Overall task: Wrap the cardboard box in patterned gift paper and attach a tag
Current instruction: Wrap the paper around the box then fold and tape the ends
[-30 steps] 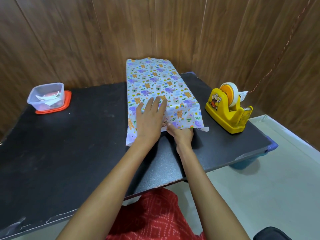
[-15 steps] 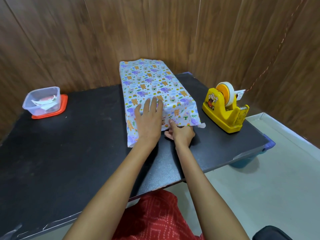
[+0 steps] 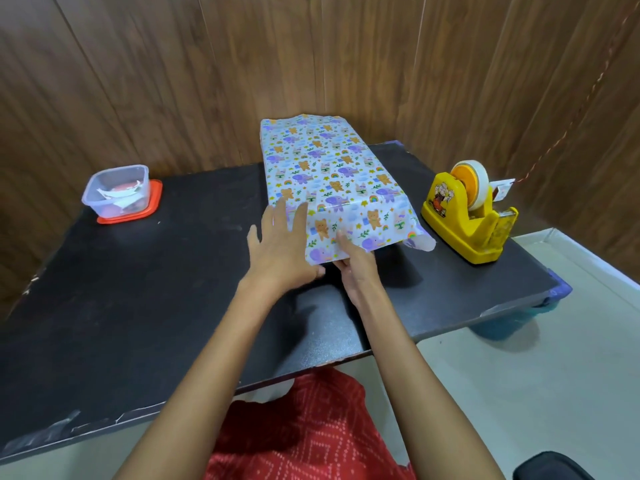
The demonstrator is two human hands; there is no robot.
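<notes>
Head view | left hand (image 3: 280, 249) flat on gift paper (image 3: 332, 168) | right hand (image 3: 358, 271) fingers (image 3: 341, 239) pinch its edge | tape dispenser (image 3: 467, 220): cartoon sticker (image 3: 441, 199)

A black table (image 3: 138, 306) with a dull, scuffed top carries everything; its near edge is chipped and peeling pale at the left. Three things sit on it, well apart. In the middle lies a long box (image 3: 329, 161), lengthwise away from the viewer, covered in paper (image 3: 349, 206) printed with bears, elephants and rainbows. The paper's loose near end juts past the box, its white underside curling out at the near right corner. At the right, near the table's edge, stands a yellow tape dispenser (image 3: 467, 220) with a roll of tape. At the far left sits a clear plastic tub (image 3: 116, 190) on a red lid (image 3: 154, 202).
</notes>
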